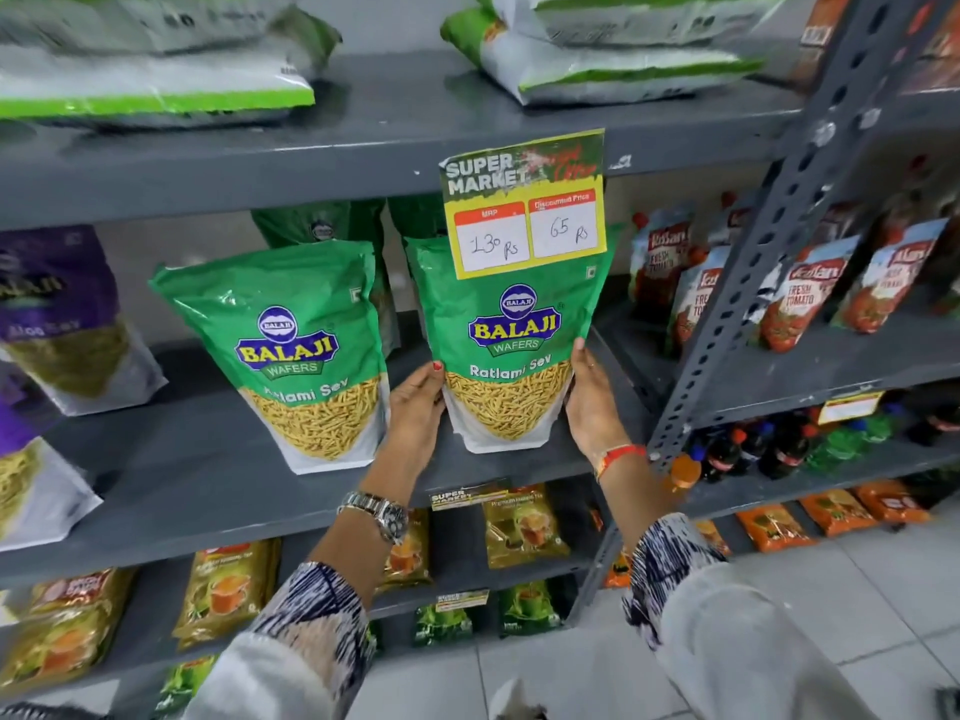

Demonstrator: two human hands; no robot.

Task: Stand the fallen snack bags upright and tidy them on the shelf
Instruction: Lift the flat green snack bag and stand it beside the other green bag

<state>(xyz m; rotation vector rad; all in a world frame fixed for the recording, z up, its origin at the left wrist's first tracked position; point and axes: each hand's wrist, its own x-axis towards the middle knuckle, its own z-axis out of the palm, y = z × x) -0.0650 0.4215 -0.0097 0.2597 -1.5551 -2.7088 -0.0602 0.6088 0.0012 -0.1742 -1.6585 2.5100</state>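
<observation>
A green Balaji Ratlami Sev bag (511, 335) stands upright on the grey middle shelf (208, 475). My left hand (415, 407) presses its lower left edge and my right hand (592, 397) presses its lower right edge, so both hold the bag. A second green Ratlami Sev bag (296, 350) stands upright to its left, leaning a little. More green bags (322, 226) stand behind both, mostly hidden. Purple Aloo Sev bags (62, 314) sit at the far left, tilted.
A yellow price tag (527, 220) hangs from the shelf above, over the held bag's top. Tomato ketchup pouches (800, 298) fill the neighbouring rack behind a slotted grey post (753, 262). Large green-white sacks (613, 59) lie on the top shelf. Tea packets (524, 527) sit below.
</observation>
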